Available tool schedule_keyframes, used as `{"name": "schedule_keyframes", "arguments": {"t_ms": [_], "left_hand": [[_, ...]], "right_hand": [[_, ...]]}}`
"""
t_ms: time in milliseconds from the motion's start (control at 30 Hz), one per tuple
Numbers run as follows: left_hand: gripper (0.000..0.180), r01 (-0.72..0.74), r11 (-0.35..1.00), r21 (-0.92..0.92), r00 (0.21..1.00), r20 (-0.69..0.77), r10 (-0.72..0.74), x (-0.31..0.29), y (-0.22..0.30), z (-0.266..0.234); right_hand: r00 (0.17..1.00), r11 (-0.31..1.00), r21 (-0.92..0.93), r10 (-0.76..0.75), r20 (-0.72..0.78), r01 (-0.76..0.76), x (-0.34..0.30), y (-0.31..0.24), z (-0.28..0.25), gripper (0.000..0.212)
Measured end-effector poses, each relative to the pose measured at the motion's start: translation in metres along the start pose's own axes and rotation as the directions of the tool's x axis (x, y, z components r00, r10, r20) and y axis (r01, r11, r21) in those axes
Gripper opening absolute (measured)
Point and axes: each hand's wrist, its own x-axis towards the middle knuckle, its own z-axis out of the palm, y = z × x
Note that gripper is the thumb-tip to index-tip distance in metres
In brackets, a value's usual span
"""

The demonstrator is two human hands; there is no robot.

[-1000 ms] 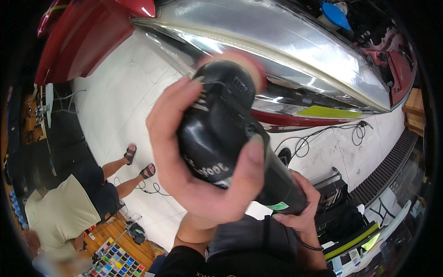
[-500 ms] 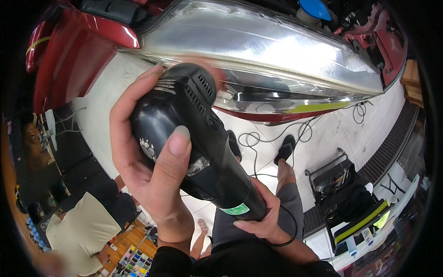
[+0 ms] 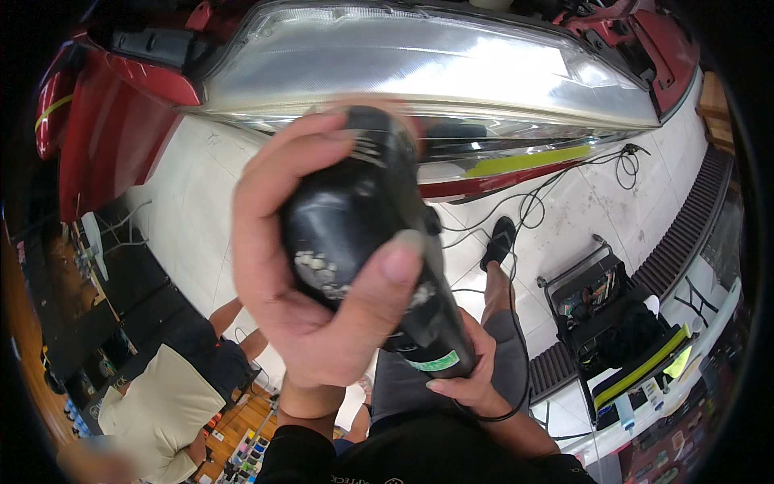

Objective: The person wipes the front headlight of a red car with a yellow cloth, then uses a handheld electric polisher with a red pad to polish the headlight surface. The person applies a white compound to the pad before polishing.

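Observation:
A black electric polisher (image 3: 343, 222) is held between my two hands. My left hand (image 3: 310, 323) wraps over its rounded head, thumb lying across the top. My right hand (image 3: 476, 367) grips the rear of the body beside a green sticker, where a black cord (image 3: 526, 355) trails off. A reddish blurred pad (image 3: 409, 121) shows past the front of the head, against the lower part of a large clear headlight (image 3: 347, 64). The polisher hides whether the pad touches the lens. Yellow-green tape (image 3: 528, 161) runs below the headlight.
Red body panels (image 3: 121, 137) flank the headlight. Looped black cable (image 3: 625, 169) lies on the white tiled floor. A black wheeled cart (image 3: 597, 298) stands to the right. Another person in a beige shirt (image 3: 161, 411) is at lower left, near a dark bench (image 3: 137, 306).
The polisher and both hands have shifted right in view, my left hand most, and the polisher's body is steeper. The headlight appears slightly farther left. Both grips remain.

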Motion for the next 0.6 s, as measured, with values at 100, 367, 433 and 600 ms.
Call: {"name": "schedule_keyframes", "arguments": {"t_ms": [100, 367, 433, 600], "left_hand": [[0.062, -0.109, 0.993, 0.038, 0.987, 0.122, 0.103, -0.002, -0.004, 0.017], [0.051, -0.097, 0.995, 0.007, 0.981, 0.171, 0.094, -0.006, 0.007, 0.057], [0.051, -0.111, 0.993, 0.039, 0.978, 0.182, 0.102, -0.006, 0.006, 0.052], [0.054, -0.052, 0.999, -0.014, 0.994, 0.093, 0.053, -0.002, 0.001, 0.023]], "right_hand": [[0.995, 0.993, 0.097, 0.079, -0.053, -0.073, -0.014, 0.008, -0.017, 0.097], [0.976, 0.925, 0.358, 0.182, -0.120, -0.129, -0.042, 0.021, -0.029, 0.089], [0.973, 0.914, 0.367, 0.216, -0.077, -0.174, -0.040, 0.015, -0.025, 0.090], [0.989, 0.956, 0.261, 0.145, -0.034, -0.131, -0.013, 0.008, -0.002, 0.096]]}}
